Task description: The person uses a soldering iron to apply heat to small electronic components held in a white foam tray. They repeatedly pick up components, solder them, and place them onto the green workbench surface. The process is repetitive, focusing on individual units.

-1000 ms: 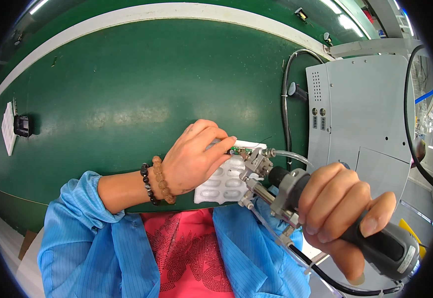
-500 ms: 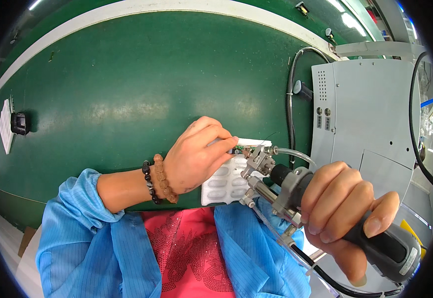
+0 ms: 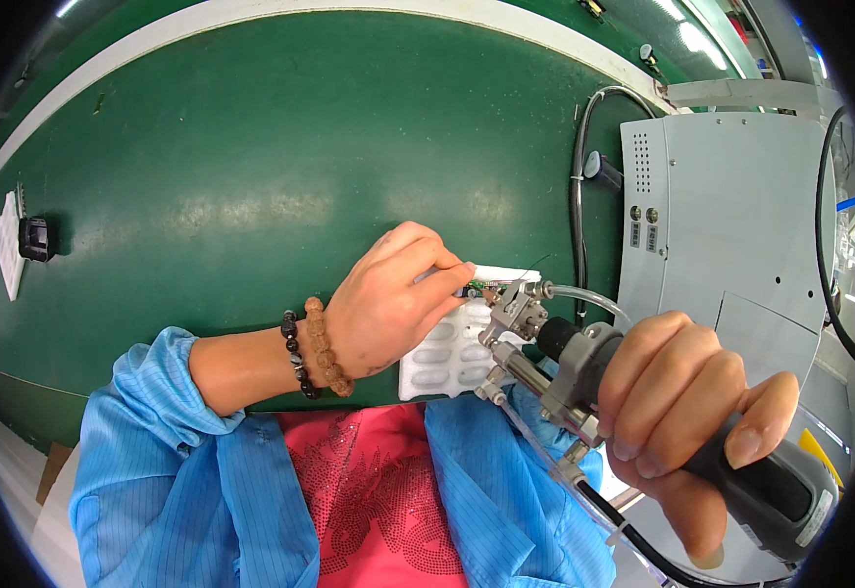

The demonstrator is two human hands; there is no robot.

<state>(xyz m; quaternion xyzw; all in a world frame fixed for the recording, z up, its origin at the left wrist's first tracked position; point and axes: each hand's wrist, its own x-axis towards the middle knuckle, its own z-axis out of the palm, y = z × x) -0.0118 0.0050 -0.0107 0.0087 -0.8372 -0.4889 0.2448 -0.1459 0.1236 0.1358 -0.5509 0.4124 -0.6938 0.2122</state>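
Observation:
My right hand (image 3: 678,421) is closed around the dark grip of an electric screwdriver (image 3: 579,370). Its metal nose, with a clear tube and a hose attached, points up and left toward my left fingertips. My left hand (image 3: 398,289), with two bead bracelets at the wrist, is pinched on a small green circuit board (image 3: 477,290). Most of the board is hidden by my fingers and the tool's head, so the driver's tip and whether it touches cannot be made out. Partly below both hands lies a white molded tray (image 3: 434,377) with oval hollows.
A large grey machine box (image 3: 722,216) stands at the right, with a black cable (image 3: 578,196) along its left side. On the green table (image 3: 280,127), at the far left, a black plastic housing (image 3: 36,239) sits against a white piece (image 3: 9,245).
The whole view has shifted slightly. Both hands keep the same pose, with the screwdriver's nose still beside my left fingertips.

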